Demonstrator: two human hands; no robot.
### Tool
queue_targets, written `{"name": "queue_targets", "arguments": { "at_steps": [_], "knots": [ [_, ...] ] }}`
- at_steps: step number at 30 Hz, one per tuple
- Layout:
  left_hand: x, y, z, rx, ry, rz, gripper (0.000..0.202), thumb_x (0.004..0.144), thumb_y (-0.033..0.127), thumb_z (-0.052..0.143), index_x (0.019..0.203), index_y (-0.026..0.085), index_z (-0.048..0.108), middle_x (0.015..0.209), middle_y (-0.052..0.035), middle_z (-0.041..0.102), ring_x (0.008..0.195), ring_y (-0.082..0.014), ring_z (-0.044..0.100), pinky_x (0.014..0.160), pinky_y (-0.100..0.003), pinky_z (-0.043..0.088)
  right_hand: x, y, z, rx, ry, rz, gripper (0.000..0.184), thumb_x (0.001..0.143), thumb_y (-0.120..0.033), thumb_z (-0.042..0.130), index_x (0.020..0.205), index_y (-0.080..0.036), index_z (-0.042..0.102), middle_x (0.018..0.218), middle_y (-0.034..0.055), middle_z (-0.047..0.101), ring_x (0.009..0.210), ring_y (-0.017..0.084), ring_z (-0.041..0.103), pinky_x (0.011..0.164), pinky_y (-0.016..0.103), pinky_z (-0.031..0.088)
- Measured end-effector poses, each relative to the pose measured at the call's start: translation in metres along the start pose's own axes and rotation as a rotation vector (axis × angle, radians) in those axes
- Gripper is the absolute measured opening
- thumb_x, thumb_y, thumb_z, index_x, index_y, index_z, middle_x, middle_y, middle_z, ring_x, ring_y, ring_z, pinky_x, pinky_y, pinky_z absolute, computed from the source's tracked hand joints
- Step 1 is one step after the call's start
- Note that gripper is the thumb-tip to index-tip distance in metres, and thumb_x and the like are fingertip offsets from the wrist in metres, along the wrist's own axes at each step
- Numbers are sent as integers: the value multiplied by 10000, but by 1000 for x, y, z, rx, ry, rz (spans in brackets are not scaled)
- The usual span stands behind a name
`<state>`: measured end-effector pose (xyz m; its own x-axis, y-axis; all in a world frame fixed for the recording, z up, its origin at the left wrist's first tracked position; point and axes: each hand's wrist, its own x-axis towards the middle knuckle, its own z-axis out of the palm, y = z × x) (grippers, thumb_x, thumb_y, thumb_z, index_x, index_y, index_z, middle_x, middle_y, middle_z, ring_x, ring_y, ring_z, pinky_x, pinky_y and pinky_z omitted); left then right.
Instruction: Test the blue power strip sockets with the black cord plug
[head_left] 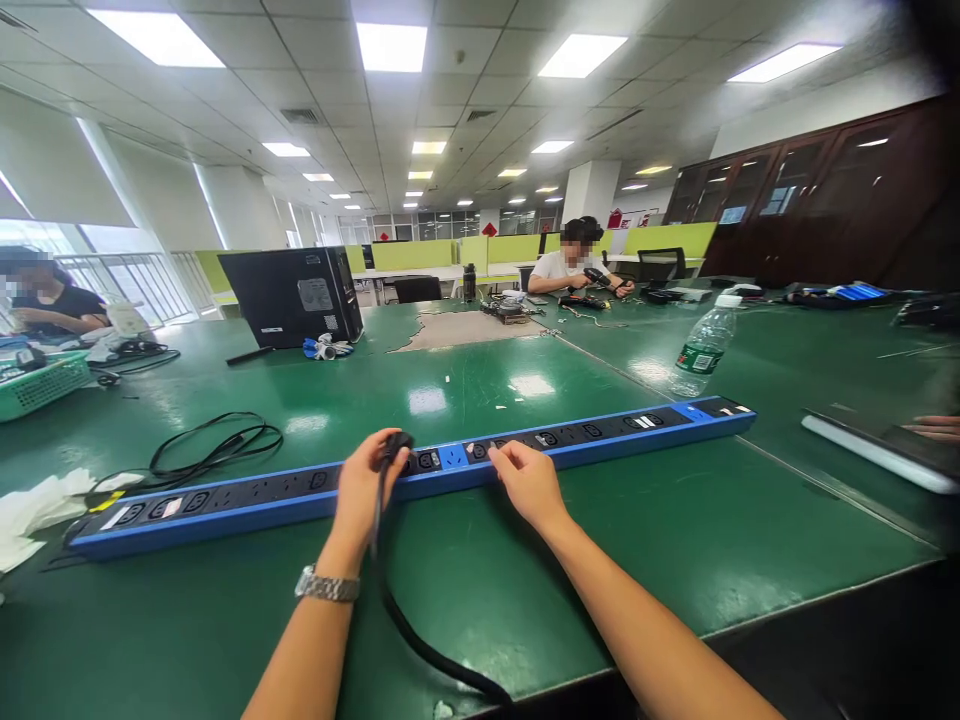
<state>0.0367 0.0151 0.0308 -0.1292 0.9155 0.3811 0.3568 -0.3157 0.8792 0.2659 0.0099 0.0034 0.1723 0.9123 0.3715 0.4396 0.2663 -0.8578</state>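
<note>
A long blue and black power strip [600, 436] lies across the green table [480, 580]. My left hand [366, 484] grips a black plug [396, 446] at a socket near the strip's middle. Its black cable [420, 640] runs down past my wrist to the table's near edge. A metal watch sits on that wrist. My right hand [529, 480] rests on the strip just right of the plug, fingertips pinching at the strip's top face; whether they hold anything is unclear.
A coiled black cable [217, 446] and crumpled white paper [34, 508] lie at the left. A water bottle [705, 346] stands at the right, a black computer case [289, 294] behind. Two seated people work at the far left and back. Another person's fingers [934, 428] show at the right edge.
</note>
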Motion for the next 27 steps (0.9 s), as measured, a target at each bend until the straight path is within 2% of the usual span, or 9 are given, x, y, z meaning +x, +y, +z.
{"name": "queue_targets", "arguments": {
  "at_steps": [4,8,14,22,25,27],
  "knots": [
    [2,2,36,199,-135,61,362,810,404,591,1100,196,650,969,-69,737,893,-218,685,849,-338,526,1,1,0,-9,-1,-2,368,823,-461,527,558,-206,507,495,-38,482,506,126,434,536,248,325],
    [9,7,54,387,-167,80,303,831,364,586,1094,238,668,952,-53,745,892,-222,679,824,-331,518,1,3,0,0,-3,-8,367,828,-455,525,558,-207,504,498,-36,490,511,128,441,539,249,329],
    [7,12,57,566,-189,92,298,830,350,592,1093,241,679,985,-74,734,907,-249,659,802,-356,492,2,1,0,11,2,-6,364,823,-454,523,557,-206,504,504,-35,485,521,127,441,544,246,328],
    [-7,11,61,616,-165,238,310,822,214,555,1121,228,635,1069,-57,707,1018,-242,609,909,-383,446,0,0,4,49,21,-3,356,810,-443,538,550,-201,520,509,-30,508,521,123,457,540,244,348],
    [-8,11,61,637,-156,234,325,802,182,553,1111,239,632,1069,-53,706,1034,-242,601,926,-391,434,4,-3,10,163,-20,51,364,799,-467,546,553,-200,545,491,-26,523,471,119,474,492,239,372],
    [-10,12,61,657,-153,222,340,792,175,553,1116,242,632,1062,-55,706,1042,-242,600,935,-398,428,8,-8,15,221,-111,147,403,805,-509,533,553,-197,563,450,-27,515,394,109,457,421,234,357]
  ]
}}
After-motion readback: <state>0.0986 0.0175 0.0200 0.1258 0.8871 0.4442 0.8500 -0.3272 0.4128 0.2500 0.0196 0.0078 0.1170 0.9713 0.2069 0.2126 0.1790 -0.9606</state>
